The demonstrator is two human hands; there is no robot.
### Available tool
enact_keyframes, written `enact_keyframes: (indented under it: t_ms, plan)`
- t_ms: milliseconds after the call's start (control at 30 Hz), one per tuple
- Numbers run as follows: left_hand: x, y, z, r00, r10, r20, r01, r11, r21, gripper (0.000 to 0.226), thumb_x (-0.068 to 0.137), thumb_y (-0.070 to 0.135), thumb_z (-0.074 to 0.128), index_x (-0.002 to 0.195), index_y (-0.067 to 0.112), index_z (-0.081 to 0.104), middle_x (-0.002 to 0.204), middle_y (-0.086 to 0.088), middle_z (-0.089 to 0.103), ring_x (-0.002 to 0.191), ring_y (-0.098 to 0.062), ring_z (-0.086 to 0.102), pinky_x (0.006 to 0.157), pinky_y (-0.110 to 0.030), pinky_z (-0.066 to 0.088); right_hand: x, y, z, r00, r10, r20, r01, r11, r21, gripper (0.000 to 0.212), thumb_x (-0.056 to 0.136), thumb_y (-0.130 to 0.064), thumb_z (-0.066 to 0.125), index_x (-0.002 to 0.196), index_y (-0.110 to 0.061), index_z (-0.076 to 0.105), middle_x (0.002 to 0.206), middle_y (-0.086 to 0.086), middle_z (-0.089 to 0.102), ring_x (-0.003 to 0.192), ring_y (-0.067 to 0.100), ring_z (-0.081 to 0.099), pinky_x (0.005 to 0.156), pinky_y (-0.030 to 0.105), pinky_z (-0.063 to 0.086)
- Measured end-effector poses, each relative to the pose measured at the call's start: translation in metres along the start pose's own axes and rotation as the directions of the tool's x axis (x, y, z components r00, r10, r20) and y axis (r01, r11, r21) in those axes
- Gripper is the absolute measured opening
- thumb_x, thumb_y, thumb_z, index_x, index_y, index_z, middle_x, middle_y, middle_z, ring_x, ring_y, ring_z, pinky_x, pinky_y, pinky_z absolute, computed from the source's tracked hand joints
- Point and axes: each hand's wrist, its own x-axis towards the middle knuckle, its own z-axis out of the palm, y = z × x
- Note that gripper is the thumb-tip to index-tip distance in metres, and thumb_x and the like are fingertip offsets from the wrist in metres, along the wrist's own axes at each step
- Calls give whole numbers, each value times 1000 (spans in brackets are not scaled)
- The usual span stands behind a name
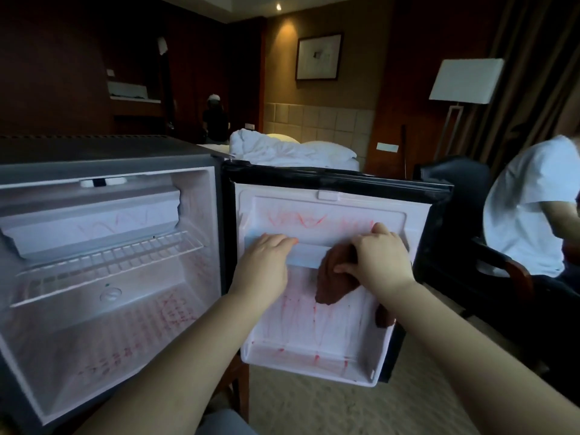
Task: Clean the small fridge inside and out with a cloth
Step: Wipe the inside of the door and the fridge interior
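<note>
Cloth [337,279] under right hand [378,260] grip, against fridge door [329,334]

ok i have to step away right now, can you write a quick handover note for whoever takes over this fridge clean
Left hand: rests on the pale plastic door-shelf rail.
Right hand: grips the dark brown cloth against that rail.
Small grey fridge: door swung open, white door liner facing you.
Done: nothing looks clean yet.
Left: red scribbles on the liner, lower door tray, cabinet floor and freezer flap; then the outside.
</note>
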Motion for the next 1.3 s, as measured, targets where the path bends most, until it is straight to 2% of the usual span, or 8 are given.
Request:
enact_keyframes:
  t_ms: [167,300,433,600,733,1033,1233,1300]
  plan:
    - [13,-21,-19,977,207,44,-212,954,215,54,63,7,46,111,13,71,113,-1,70,108,-25,65,100,-52,39,17,-49,5,994,-72,-85,72,997,-2,41,83,-50,65,102,-14,65,100,5,68,108,28,49,83,36,37]
    - [-1,-55,-39,989,135,55,-146,933,328,64,70,8,63,134,11,54,141,-2,52,131,-25,47,107,-47,23,36,-101,13,986,-105,-132,109,994,25,43,71,-51,76,86,-11,70,82,5,70,95,29,58,77,35,43]
    - [-7,-77,-46,996,82,31,-88,929,360,74,63,-1,67,135,15,53,142,-2,51,130,-28,48,105,-49,21,52,-151,22,979,-141,-145,140,990,-19,36,39,-38,91,54,-18,65,49,-3,58,63,21,58,56,26,42]
    - [-9,-73,-48,997,-2,79,-22,951,307,58,71,-1,53,125,18,61,146,-4,45,128,-30,50,108,-52,24,52,-151,26,923,-239,-302,241,970,-32,29,52,-33,89,60,-16,66,51,0,60,65,24,57,61,30,44]
    - [-7,-70,-55,993,-41,115,7,959,282,62,84,-1,42,140,26,47,158,4,21,141,-23,30,117,-44,6,37,-120,21,870,-277,-407,276,959,-64,23,67,-34,72,59,-13,66,55,2,61,71,27,58,69,35,41]
    - [-6,-60,-36,998,26,53,-47,888,457,56,61,4,50,113,13,67,135,-15,54,93,-30,60,92,-53,47,-3,-9,23,976,-123,-180,100,987,-130,51,42,-33,95,78,-8,69,70,7,67,76,32,63,66,39,54]
    - [-6,-61,-21,1000,22,20,-29,926,377,51,62,4,51,111,8,68,133,-20,55,91,-34,62,85,-50,51,32,-92,27,947,-209,-244,204,978,-43,42,43,-34,93,63,-10,65,57,5,62,63,28,61,57,32,50]
    - [-6,-61,-22,1000,22,-1,-20,929,369,48,70,9,43,110,9,69,131,-18,57,90,-33,63,84,-49,52,43,-128,22,938,-225,-264,221,974,-46,26,67,-28,83,78,-10,67,73,6,68,79,26,62,69,32,47]
